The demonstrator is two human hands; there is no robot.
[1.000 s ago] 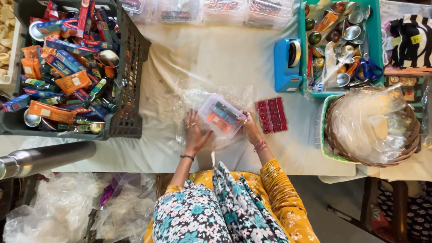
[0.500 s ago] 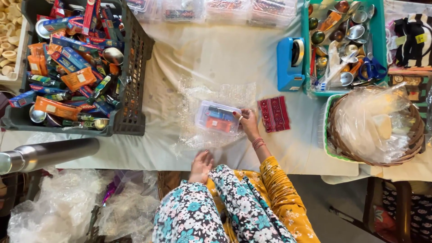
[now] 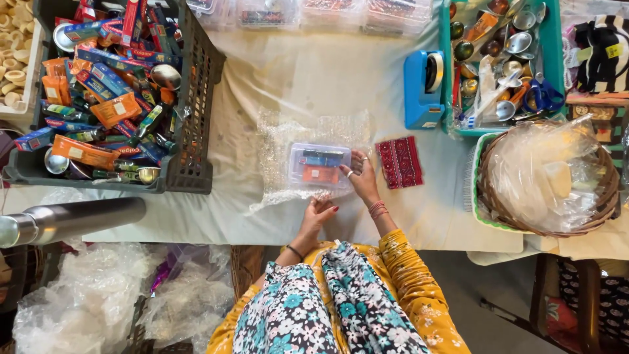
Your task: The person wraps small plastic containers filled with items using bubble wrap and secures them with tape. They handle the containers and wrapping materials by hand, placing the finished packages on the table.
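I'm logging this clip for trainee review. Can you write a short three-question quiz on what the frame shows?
1. True or false: the clear plastic box of small packets lies on a sheet of bubble wrap.
2. What touches the box's right edge? A) left hand B) right hand C) neither hand
3. Fill in: the blue tape dispenser stands just left of the ____ crate of steel spoons and bowls.

Key: 1 true. 2 B; the left hand is at the wrap's near edge. 3 teal.

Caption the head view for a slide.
Right hand steadies a clear plastic box on bubble wrap; left hand at the wrap's near edge.
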